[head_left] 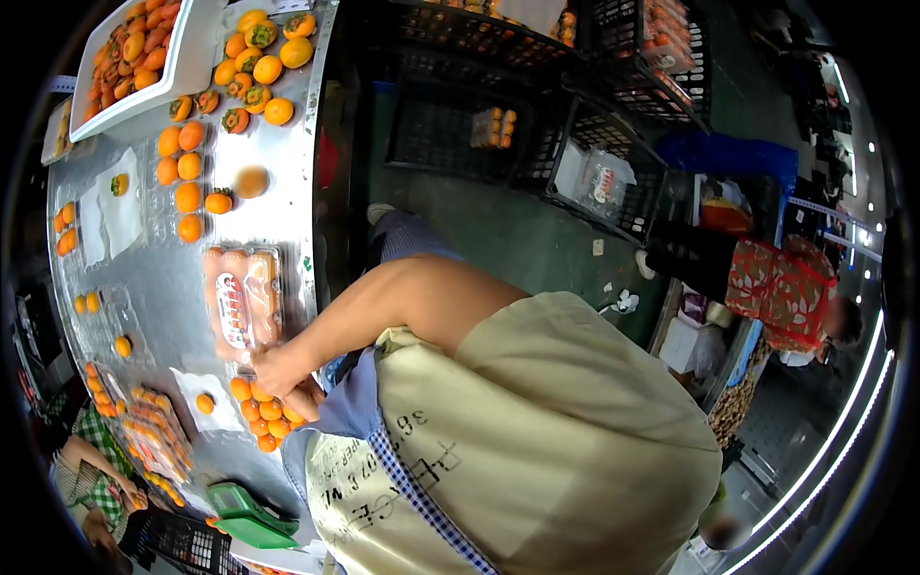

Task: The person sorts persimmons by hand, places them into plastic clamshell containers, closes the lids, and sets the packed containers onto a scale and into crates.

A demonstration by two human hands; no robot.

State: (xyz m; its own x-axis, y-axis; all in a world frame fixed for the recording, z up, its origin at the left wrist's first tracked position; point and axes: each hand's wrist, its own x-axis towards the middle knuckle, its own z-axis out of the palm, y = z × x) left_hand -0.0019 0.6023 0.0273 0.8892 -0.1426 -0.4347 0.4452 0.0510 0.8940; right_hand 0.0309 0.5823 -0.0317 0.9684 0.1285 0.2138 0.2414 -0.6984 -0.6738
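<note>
My right hand reaches across the metal table with its fingers curled down, between a clear clamshell pack and a tight group of small orange persimmons. Fruit shows through the pack's lid, which has a red and white label. Whatever the fingers grip is hidden beneath them. Just below that wrist, a bit of what seems to be my left hand shows by the persimmons. My blue apron covers the rest of it, so its grip cannot be made out.
A white box of persimmons and loose persimmons occupy the table's far end. Stacked packs and a green scale stand lower down. Black crates line the floor. A person in a red patterned top stands behind.
</note>
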